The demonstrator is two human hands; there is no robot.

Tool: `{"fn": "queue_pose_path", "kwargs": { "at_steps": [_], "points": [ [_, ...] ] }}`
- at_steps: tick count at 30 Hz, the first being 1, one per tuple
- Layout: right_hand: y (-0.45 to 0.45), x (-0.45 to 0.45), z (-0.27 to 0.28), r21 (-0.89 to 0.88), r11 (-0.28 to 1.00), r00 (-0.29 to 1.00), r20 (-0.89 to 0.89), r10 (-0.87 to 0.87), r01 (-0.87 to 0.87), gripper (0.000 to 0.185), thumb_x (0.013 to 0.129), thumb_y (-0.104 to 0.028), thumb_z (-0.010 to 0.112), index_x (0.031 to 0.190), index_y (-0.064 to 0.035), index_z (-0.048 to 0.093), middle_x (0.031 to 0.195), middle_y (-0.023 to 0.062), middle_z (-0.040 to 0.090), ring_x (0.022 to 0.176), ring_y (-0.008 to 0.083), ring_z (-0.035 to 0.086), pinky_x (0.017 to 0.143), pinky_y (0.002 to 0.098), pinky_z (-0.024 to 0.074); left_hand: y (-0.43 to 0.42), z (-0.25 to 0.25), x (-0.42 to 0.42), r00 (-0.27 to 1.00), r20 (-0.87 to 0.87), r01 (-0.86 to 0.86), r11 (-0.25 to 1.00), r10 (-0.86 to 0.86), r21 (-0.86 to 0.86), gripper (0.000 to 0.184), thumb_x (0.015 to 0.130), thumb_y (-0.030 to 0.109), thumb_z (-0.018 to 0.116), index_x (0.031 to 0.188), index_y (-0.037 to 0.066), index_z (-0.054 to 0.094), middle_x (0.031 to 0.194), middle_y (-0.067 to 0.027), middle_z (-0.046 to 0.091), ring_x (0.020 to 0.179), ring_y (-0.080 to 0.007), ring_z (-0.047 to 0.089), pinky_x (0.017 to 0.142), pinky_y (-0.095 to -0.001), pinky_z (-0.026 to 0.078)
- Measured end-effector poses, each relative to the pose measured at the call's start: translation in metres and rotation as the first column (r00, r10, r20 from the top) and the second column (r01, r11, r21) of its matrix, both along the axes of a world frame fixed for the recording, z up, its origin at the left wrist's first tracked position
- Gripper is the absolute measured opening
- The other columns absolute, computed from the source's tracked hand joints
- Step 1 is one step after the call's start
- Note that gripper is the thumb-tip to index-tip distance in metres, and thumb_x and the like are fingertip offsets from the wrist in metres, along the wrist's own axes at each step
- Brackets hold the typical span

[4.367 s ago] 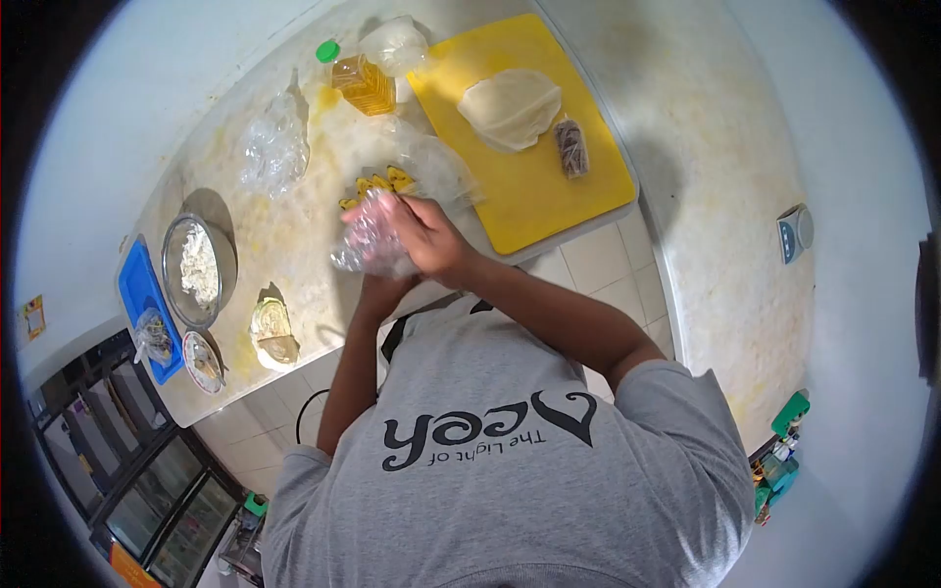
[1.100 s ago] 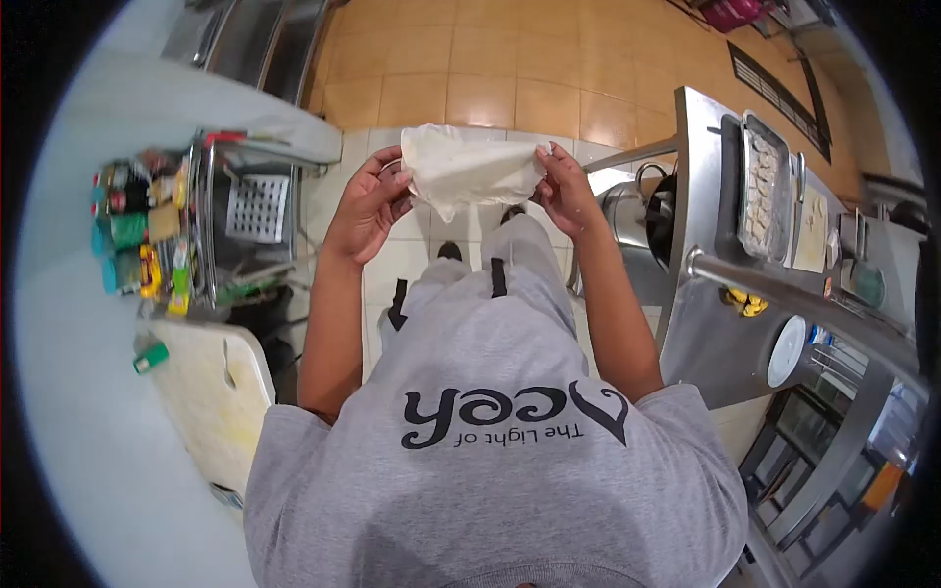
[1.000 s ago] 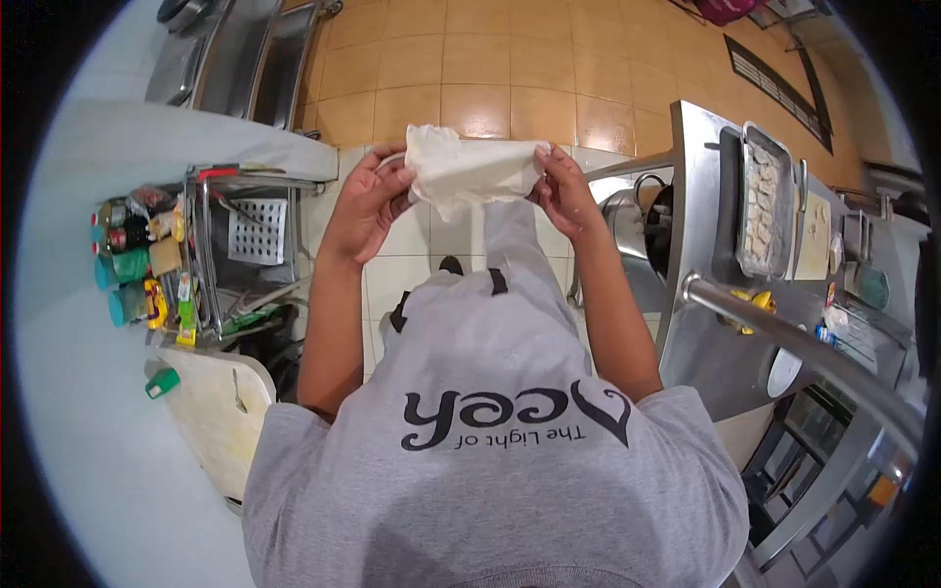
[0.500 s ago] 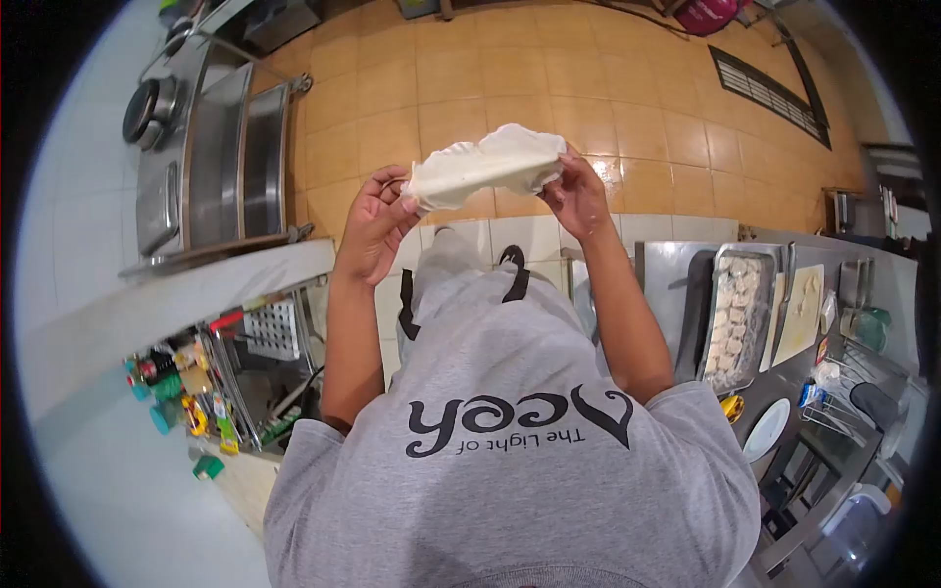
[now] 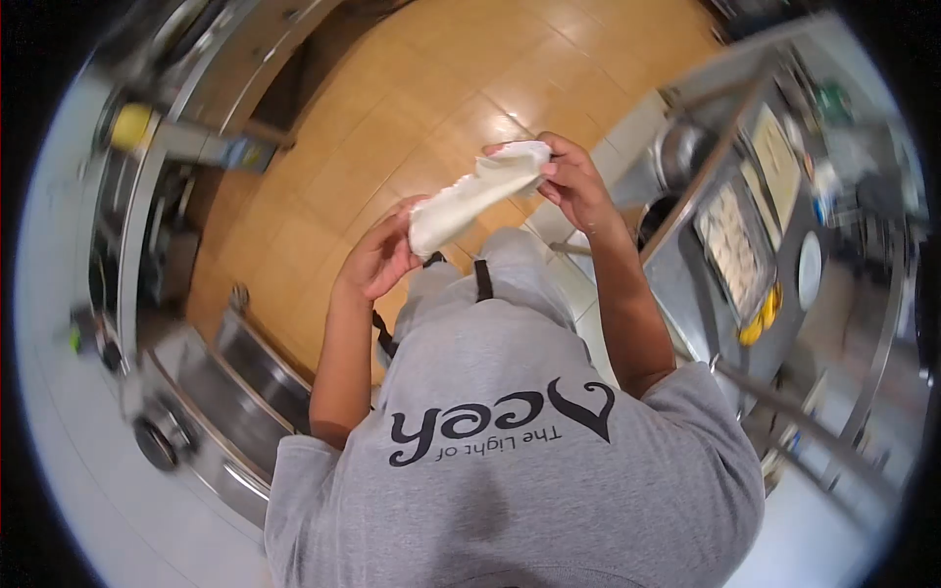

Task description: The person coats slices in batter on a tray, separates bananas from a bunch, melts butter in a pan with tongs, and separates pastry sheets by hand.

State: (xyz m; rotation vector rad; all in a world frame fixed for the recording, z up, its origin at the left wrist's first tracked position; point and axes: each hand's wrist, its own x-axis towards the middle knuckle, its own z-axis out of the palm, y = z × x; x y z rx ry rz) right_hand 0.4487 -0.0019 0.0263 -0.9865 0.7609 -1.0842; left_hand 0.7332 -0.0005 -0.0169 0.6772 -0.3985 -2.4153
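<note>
A thin, cream-coloured sheet with a wavy, ruffled edge (image 5: 475,199) is stretched in the air in front of my body; its kind is not clear. At its lower left end, my left hand (image 5: 385,251) grips it between thumb and fingers. The upper right end is pinched in my right hand (image 5: 576,181), which is a little higher than the left. The sheet sags in folds between the two hands and slants up to the right.
To my right, a metal table (image 5: 720,323) bears a tray of pale pieces (image 5: 730,245), a light board (image 5: 774,167), a white plate (image 5: 809,267) and yellow items (image 5: 762,316). Metal sinks (image 5: 211,382) stand at the lower left. Tan floor tiles (image 5: 392,108) lie ahead.
My body has turned left, so the sinks have shifted to the lower left and the worktable has swung round on the right. The sheet stays in both hands, now narrower and more slanted.
</note>
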Motion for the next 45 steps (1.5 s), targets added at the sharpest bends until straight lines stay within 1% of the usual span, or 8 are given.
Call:
{"fn": "queue_pose_path", "kwargs": {
  "at_steps": [6,12,16,19,23,36,41,45],
  "points": [
    [0.024,-0.043,-0.002,-0.003,0.924,0.919,-0.099,-0.381,0.383,0.037,0.082,-0.022,0.055,0.112,-0.0011,0.056,0.115,0.006,0.06,0.065,0.0013,0.045,0.052,0.0157,0.0334,-0.098,0.038,-0.078,0.918,0.379,0.253,0.907,-0.116,-0.336,0.035,0.088,0.013,0.057,0.119,0.005,0.044,0.112,-0.0072,0.054,0.099,-0.0123,0.053,0.08,-0.027,0.045],
    [0.047,-0.075,-0.053,0.33,0.679,0.648,0.217,-0.73,0.655,0.042,0.085,-0.025,0.054,0.121,-0.0021,0.051,0.12,0.0024,0.056,0.082,0.0019,0.05,0.064,0.0171,0.0399,-0.146,0.077,-0.214,0.839,0.533,0.514,0.486,-0.114,-0.707,0.031,0.086,0.005,0.058,0.115,0.003,0.048,0.095,-0.0016,0.055,0.084,-0.0071,0.05,0.073,-0.0204,0.042],
    [0.045,-0.092,-0.128,0.453,0.636,0.5,0.393,-0.771,0.624,0.048,0.086,-0.032,0.056,0.125,-0.0066,0.045,0.12,0.0033,0.054,0.093,0.0114,0.056,0.092,0.0345,0.044,-0.172,0.088,-0.3,0.735,0.606,0.674,0.228,-0.304,-0.703,0.032,0.085,0.001,0.059,0.115,0.002,0.048,0.087,0.0009,0.052,0.074,-0.0044,0.046,0.064,-0.0172,0.037],
    [0.022,-0.117,-0.108,0.561,0.504,0.298,0.421,-0.857,0.657,0.028,0.09,-0.026,0.054,0.113,-0.01,0.049,0.077,-0.0053,0.045,0.063,0.0052,0.043,0.075,0.029,0.0463,-0.185,0.103,-0.371,0.616,0.62,0.719,0.024,-0.486,-0.695,0.033,0.084,-0.001,0.059,0.114,0.001,0.048,0.084,0.0013,0.052,0.071,-0.0037,0.044,0.061,-0.0168,0.035],
    [0.0,-0.162,-0.112,0.437,0.451,0.218,0.486,-0.846,0.778,0.039,0.086,-0.029,0.062,0.117,-0.0096,0.048,0.076,-0.0051,0.042,0.062,0.0051,0.04,0.067,0.0241,0.0442,-0.195,0.121,-0.448,0.397,0.623,0.792,-0.092,-0.674,-0.604,0.034,0.082,-0.004,0.057,0.115,0.0,0.047,0.084,-0.0007,0.054,0.074,-0.0049,0.047,0.065,-0.0171,0.038],
    [-0.048,-0.274,-0.053,0.207,-0.366,-0.417,0.336,-0.844,0.907,0.035,0.078,-0.006,0.068,0.108,-0.0042,0.049,0.098,0.0028,0.056,0.085,0.0087,0.055,0.066,0.0201,0.0473,-0.246,0.123,-0.733,-0.109,0.464,0.5,-0.452,-0.879,-0.739,0.043,0.072,-0.008,0.067,0.11,0.002,0.051,0.101,-0.0029,0.053,0.093,-0.0109,0.05,0.084,-0.0246,0.041],
    [-0.093,-0.328,-0.022,0.15,-0.484,-0.503,0.36,-0.785,0.862,0.065,0.081,-0.014,0.067,0.136,-0.0057,0.035,0.105,0.0029,0.056,0.096,0.0085,0.053,0.085,0.0239,0.0428,-0.27,0.129,-0.822,-0.236,0.537,0.403,-0.585,-0.81,-0.704,0.043,0.072,-0.007,0.069,0.11,0.003,0.051,0.099,-0.0016,0.054,0.09,-0.0095,0.052,0.079,-0.0241,0.045],
    [-0.109,-0.367,-0.039,0.333,-0.431,-0.527,0.298,-0.796,0.839,0.044,0.087,-0.021,0.061,0.126,-0.0034,0.049,0.109,0.0045,0.058,0.096,0.0113,0.053,0.084,0.0244,0.0415,-0.274,0.122,-0.868,-0.358,0.587,0.353,-0.687,-0.726,-0.635,0.043,0.072,-0.005,0.07,0.11,0.002,0.052,0.092,-0.0003,0.055,0.087,-0.0082,0.053,0.078,-0.024,0.045]
  ]
}}
